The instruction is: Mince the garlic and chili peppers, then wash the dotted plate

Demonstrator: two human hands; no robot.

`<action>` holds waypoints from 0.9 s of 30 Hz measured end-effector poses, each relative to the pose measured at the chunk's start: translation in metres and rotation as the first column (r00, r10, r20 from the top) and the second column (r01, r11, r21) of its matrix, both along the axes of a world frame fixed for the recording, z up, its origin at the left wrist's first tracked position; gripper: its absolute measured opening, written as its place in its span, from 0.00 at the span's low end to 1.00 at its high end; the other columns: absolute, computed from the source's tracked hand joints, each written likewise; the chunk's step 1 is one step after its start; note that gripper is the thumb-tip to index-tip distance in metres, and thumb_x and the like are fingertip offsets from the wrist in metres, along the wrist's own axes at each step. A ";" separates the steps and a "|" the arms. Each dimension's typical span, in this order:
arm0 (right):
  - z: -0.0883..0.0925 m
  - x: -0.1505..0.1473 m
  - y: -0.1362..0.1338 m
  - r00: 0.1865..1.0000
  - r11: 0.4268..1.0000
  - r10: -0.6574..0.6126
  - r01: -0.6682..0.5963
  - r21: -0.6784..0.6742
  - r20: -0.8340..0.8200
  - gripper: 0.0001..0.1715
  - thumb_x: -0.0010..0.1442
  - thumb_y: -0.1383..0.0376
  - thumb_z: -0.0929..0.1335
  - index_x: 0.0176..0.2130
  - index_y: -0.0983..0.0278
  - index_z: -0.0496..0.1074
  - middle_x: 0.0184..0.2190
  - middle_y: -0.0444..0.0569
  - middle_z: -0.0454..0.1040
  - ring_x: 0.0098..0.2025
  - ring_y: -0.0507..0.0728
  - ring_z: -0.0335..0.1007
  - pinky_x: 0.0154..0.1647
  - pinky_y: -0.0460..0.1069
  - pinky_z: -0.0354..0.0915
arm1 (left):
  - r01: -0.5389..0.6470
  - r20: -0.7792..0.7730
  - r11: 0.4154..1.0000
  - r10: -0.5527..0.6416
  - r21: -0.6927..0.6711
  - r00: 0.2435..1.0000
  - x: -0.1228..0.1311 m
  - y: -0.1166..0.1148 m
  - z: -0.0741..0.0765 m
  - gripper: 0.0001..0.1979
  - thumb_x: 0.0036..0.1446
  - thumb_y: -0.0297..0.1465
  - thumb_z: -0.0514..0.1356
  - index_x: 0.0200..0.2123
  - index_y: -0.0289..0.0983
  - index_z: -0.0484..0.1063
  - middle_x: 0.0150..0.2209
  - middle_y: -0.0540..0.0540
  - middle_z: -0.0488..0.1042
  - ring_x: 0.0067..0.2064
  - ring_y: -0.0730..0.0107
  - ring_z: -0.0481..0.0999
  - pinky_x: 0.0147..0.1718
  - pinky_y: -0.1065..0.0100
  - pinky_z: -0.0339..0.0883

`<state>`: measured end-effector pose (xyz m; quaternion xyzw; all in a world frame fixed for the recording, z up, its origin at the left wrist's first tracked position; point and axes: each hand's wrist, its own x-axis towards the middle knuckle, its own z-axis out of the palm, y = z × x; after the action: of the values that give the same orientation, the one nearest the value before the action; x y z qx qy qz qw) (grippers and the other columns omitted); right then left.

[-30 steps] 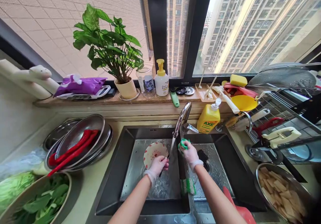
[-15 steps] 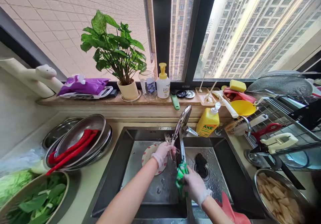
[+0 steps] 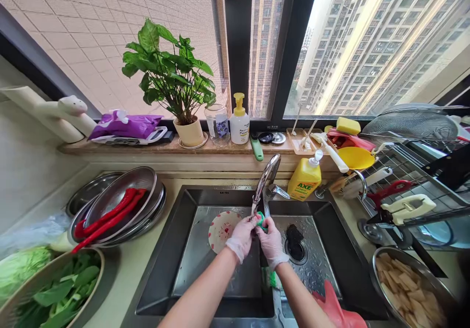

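Note:
Both of my hands wear clear plastic gloves and meet beneath the chrome faucet (image 3: 265,181). My left hand (image 3: 243,235) is closed at the spout; the fork seen in it earlier is now hidden by fingers and cloth. Fingers of my right hand (image 3: 271,245) pinch a green scrubbing cloth (image 3: 261,221) against the left fingertips. A small pinkish-red bit shows there, too small to name. Below my right wrist, another green and white cloth or sponge (image 3: 272,278) lies on the sink divider. A white plate with red spots (image 3: 221,232) rests in the left basin (image 3: 191,269).
The right basin holds a dark scrubber (image 3: 294,237) by the drain and a pink rubber glove (image 3: 338,311) at its front edge. A yellow soap bottle (image 3: 304,178) stands behind. Stacked strainers (image 3: 127,205) and leafy greens (image 3: 62,293) sit left; a bowl of slices (image 3: 407,289) sits right.
My right hand has moved up and away from me with the green cloth, meeting my left hand under the faucet. The fork's tines, visible before, are now covered.

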<state>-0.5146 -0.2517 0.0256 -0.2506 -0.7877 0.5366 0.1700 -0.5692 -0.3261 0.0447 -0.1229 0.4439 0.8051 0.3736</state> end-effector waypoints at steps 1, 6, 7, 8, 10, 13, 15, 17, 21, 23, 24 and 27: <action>-0.004 -0.001 -0.002 1.000 1.000 -0.013 0.013 0.007 0.006 0.13 0.51 0.55 0.63 0.26 0.58 0.54 0.21 0.38 0.58 0.23 0.51 0.52 0.26 0.46 0.55 | -0.024 -0.028 1.000 0.024 -0.001 0.999 -0.001 0.001 -0.001 0.17 0.29 0.35 0.74 0.26 0.36 0.76 0.26 0.49 0.76 0.28 0.72 0.72 0.29 0.71 0.64; -0.014 0.014 -0.008 0.998 0.998 0.037 -0.040 0.052 0.060 0.11 0.45 0.61 0.66 0.24 0.59 0.57 0.20 0.38 0.60 0.24 0.52 0.54 0.27 0.46 0.53 | -0.159 -0.101 0.987 0.157 -0.012 0.982 -0.029 0.003 0.001 0.11 0.34 0.31 0.72 0.22 0.35 0.74 0.22 0.51 0.74 0.26 0.74 0.71 0.31 0.71 0.65; -0.012 0.023 -0.008 0.995 0.996 0.059 -0.064 0.057 0.074 0.11 0.44 0.62 0.67 0.24 0.59 0.57 0.19 0.38 0.60 0.24 0.52 0.54 0.27 0.46 0.53 | -0.166 -0.109 0.986 0.164 -0.012 0.980 -0.035 0.004 0.002 0.11 0.35 0.31 0.71 0.23 0.35 0.74 0.23 0.51 0.74 0.27 0.74 0.72 0.33 0.72 0.66; -0.010 0.033 -0.008 0.993 0.994 0.079 -0.085 0.062 0.091 0.10 0.43 0.63 0.67 0.24 0.59 0.58 0.19 0.38 0.61 0.23 0.52 0.55 0.27 0.46 0.53 | -0.159 -0.117 0.987 0.156 -0.016 0.981 -0.041 0.005 0.004 0.10 0.37 0.30 0.70 0.24 0.35 0.73 0.24 0.51 0.74 0.28 0.74 0.72 0.34 0.72 0.66; -0.005 0.054 -0.003 0.986 0.990 0.122 -0.130 0.059 0.117 0.09 0.47 0.61 0.67 0.26 0.59 0.61 0.20 0.39 0.64 0.24 0.52 0.57 0.27 0.45 0.53 | -0.133 -0.132 0.990 0.127 -0.039 0.983 -0.048 0.007 0.005 0.09 0.41 0.29 0.68 0.26 0.35 0.73 0.25 0.50 0.74 0.28 0.74 0.73 0.35 0.71 0.67; -0.004 0.081 0.011 0.961 0.977 0.214 -0.213 -0.026 0.173 0.10 0.57 0.55 0.63 0.33 0.59 0.63 0.24 0.40 0.66 0.25 0.52 0.60 0.27 0.45 0.56 | -0.082 -0.135 0.992 0.068 -0.099 0.989 -0.045 0.008 0.001 0.07 0.43 0.26 0.66 0.26 0.35 0.70 0.26 0.50 0.74 0.27 0.74 0.73 0.34 0.70 0.68; -0.012 0.094 0.022 0.931 0.973 0.228 -0.226 -0.040 0.284 0.09 0.56 0.56 0.63 0.33 0.59 0.63 0.23 0.40 0.66 0.25 0.52 0.61 0.26 0.44 0.57 | -0.032 -0.145 0.988 0.010 -0.150 0.989 -0.040 0.006 -0.005 0.06 0.44 0.26 0.65 0.26 0.35 0.70 0.26 0.49 0.74 0.27 0.73 0.73 0.34 0.70 0.67; -0.023 0.102 0.034 0.902 0.981 0.169 -0.195 0.025 0.398 0.07 0.52 0.59 0.65 0.29 0.60 0.64 0.22 0.41 0.66 0.26 0.53 0.62 0.28 0.45 0.57 | 0.026 -0.175 0.978 -0.063 -0.207 0.983 -0.037 0.003 -0.010 0.04 0.45 0.26 0.64 0.26 0.34 0.71 0.25 0.48 0.74 0.26 0.73 0.72 0.31 0.70 0.66; -0.028 0.099 0.052 0.911 0.986 0.070 -0.125 0.112 0.406 0.06 0.48 0.62 0.67 0.24 0.61 0.67 0.26 0.48 0.70 0.29 0.57 0.64 0.33 0.50 0.58 | 0.113 -0.257 0.945 -0.197 -0.307 0.946 -0.040 -0.005 -0.017 0.07 0.45 0.29 0.63 0.21 0.34 0.69 0.20 0.50 0.71 0.23 0.75 0.68 0.27 0.71 0.62; -0.020 0.082 0.053 0.942 0.988 0.064 -0.106 0.110 0.328 0.09 0.47 0.61 0.68 0.30 0.62 0.72 0.31 0.52 0.73 0.34 0.58 0.66 0.38 0.51 0.59 | 0.161 -0.283 0.927 -0.264 -0.338 0.922 -0.042 -0.008 -0.017 0.09 0.45 0.31 0.63 0.19 0.35 0.68 0.18 0.51 0.70 0.22 0.75 0.67 0.26 0.72 0.60; -0.015 0.069 0.052 0.959 0.990 0.070 -0.100 0.097 0.275 0.14 0.48 0.60 0.68 0.36 0.62 0.74 0.34 0.52 0.74 0.36 0.59 0.66 0.40 0.52 0.60 | 0.191 -0.291 0.917 -0.300 -0.350 0.909 -0.042 -0.009 -0.017 0.09 0.45 0.32 0.63 0.18 0.35 0.68 0.18 0.51 0.70 0.22 0.75 0.67 0.25 0.72 0.60; -0.008 0.020 0.040 0.980 0.991 0.132 -0.134 0.005 0.150 0.26 0.48 0.55 0.69 0.47 0.61 0.73 0.30 0.47 0.74 0.32 0.56 0.67 0.37 0.50 0.62 | 0.291 -0.291 0.880 -0.410 -0.376 0.864 -0.038 -0.009 -0.015 0.08 0.42 0.32 0.64 0.18 0.35 0.69 0.16 0.52 0.69 0.20 0.74 0.66 0.24 0.71 0.58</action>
<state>-0.4948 -0.2118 0.0179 -0.2356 -0.8172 0.5204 0.0760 -0.6075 -0.3352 0.0297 0.0526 0.6444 0.6484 0.4020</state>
